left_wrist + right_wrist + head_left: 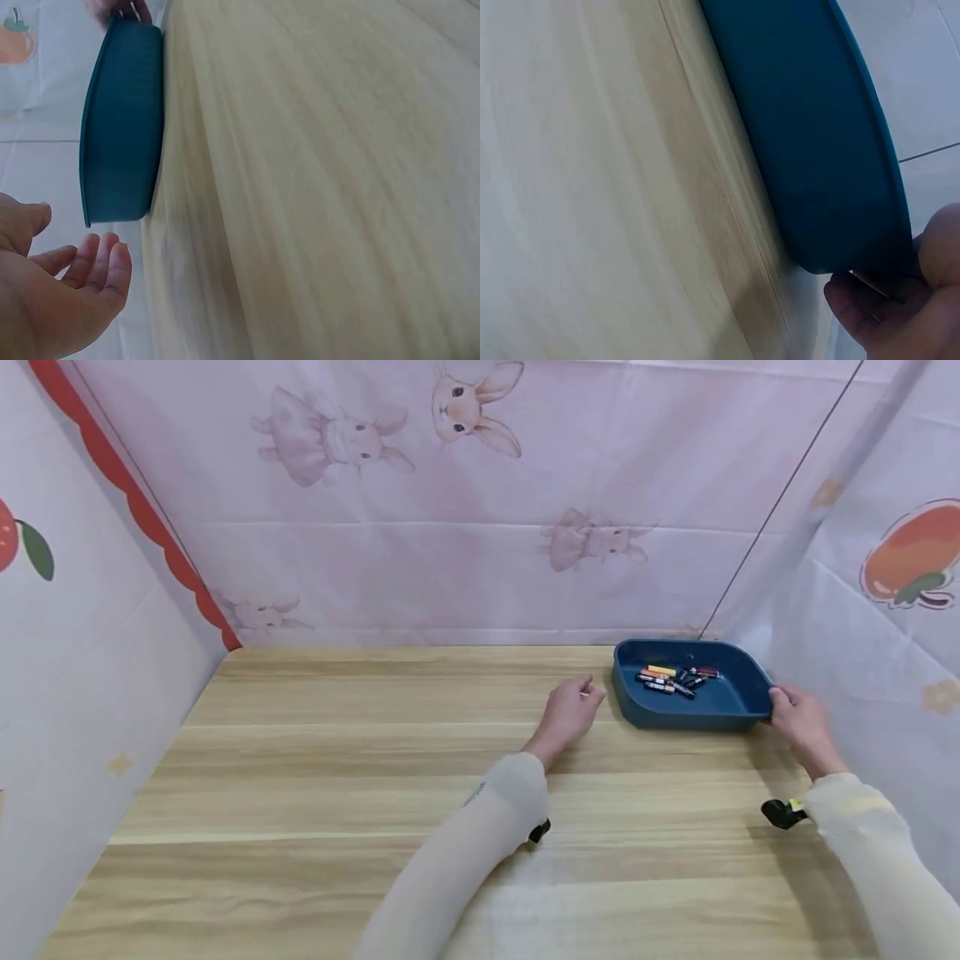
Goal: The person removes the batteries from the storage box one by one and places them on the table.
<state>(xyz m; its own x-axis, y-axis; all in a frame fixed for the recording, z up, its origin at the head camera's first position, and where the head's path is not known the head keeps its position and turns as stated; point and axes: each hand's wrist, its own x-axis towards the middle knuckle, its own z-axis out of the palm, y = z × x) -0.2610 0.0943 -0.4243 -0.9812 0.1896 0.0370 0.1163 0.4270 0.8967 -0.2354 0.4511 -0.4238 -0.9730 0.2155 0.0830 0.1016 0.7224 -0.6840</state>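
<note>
A dark blue plastic bin (pixel 682 720) stands at the back right of the wooden table, with several small batteries (pixel 660 687) lying together on its floor. My right hand (pixel 804 727) grips the bin's right front corner. Thumb and fingers of that hand (pixel 907 307) pinch the end wall of the bin (pixel 817 142) in the right wrist view. Just off the bin's left end is my left hand (pixel 570 710), with a gap between. In the left wrist view, this hand (pixel 71 292) has loosely bent fingers and holds nothing, close to the bin's near end (pixel 124 135).
The wooden table (pixel 315 760) meets a cloth wall with rabbit prints (pixel 465 568) at the back. Side cloths with fruit prints rise at left (pixel 97 652) and right (pixel 862 635); the right one is close to my right hand. Black devices (pixel 783 813) sit at both wrists.
</note>
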